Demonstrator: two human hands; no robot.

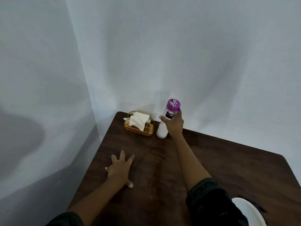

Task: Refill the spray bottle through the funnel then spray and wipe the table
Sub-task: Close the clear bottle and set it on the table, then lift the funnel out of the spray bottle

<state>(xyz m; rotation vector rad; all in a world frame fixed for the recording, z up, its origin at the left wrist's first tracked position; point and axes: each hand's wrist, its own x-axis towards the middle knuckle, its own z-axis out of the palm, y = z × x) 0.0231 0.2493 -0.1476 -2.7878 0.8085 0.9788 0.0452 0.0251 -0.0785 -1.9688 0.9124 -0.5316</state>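
From my remote seat I see a pale grey-white fabric backdrop [179,46] filling most of the view. It hangs in soft vertical folds and is dotted with a few tiny dark specks. On the left a second pale panel [32,62] meets it at a corner crease, and a broad, soft shadow lies across the lower part of that panel. Low in the middle, just in front of the crease, stands a small gold wire basket [149,128] with an arched back and a solid golden base. At the lower right edge I see part of a white round rimmed dish [249,211]; I cannot tell whether it is a plate or a bowl.
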